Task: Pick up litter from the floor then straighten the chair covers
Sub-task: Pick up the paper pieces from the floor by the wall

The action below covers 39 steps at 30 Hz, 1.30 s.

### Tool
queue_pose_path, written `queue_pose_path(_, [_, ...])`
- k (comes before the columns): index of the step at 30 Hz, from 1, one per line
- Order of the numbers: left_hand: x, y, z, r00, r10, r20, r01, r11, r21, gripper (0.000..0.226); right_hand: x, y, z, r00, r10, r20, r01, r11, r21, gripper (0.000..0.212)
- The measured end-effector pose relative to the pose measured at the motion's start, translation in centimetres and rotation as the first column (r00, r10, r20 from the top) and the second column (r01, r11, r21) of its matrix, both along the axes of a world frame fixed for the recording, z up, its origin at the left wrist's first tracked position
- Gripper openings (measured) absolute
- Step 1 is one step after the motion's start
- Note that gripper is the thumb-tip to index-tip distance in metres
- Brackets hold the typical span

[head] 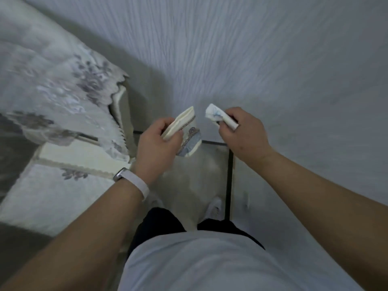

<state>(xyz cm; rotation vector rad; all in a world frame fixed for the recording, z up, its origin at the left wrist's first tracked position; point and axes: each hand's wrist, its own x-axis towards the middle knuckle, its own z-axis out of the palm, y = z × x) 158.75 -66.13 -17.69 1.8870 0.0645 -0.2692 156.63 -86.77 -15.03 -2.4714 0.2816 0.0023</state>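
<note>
The left hand (159,141) keeps a closed grip round a flattened paper cup (184,131) at frame centre. The right hand (241,131) pinches a crumpled white scrap (216,115) just right of it, so both pieces are off the floor (199,171). Litter pick-up looks about done. The floral chair cover (63,97) at left hangs rumpled and unstraightened.

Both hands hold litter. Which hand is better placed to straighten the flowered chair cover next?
Left, probably. The left hand, gripping a crushed paper cup, is nearer the chair cover; the right hand, pinching a paper scrap, is farther away. Both are full, though.
</note>
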Motion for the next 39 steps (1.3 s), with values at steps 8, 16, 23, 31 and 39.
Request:
queue_pose_path(8, [3.8, 7.9, 7.2, 0.992, 0.028, 0.124, -0.029, 1.0, 0.005, 0.024, 3.7, 7.5, 7.0, 0.994, 0.001, 0.108, -0.006, 0.999, 0.043, 0.008])
queue_pose_path(16, [4.7, 13.4, 9.5, 0.953, 0.253, 0.167, -0.264, 0.963, 0.05, 0.024, 8.9, 13.0, 8.2, 0.951, 0.28, 0.129, -0.287, 0.957, 0.037, 0.015])
queue_pose_path(23, [4.2, 15.2, 10.0, 0.816, 0.56, 0.144, -0.577, 0.802, 0.151, 0.025, 14.8, 16.8, 7.9, 0.827, 0.548, 0.124, -0.561, 0.815, 0.144, 0.013])
queue_pose_path(31, [-0.3, 15.1, 10.3, 0.457, 0.875, 0.161, -0.885, 0.428, 0.185, 0.021, 18.4, 21.1, 7.3, 0.518, 0.844, 0.139, -0.848, 0.484, 0.216, 0.01])
queue_pose_path(39, [-12.3, 14.8, 11.1, 0.065, 0.985, 0.161, -0.976, 0.029, 0.217, 0.014, 11.6, 29.3, 7.4, 0.113, 0.975, 0.19, -0.977, 0.075, 0.2, 0.01])
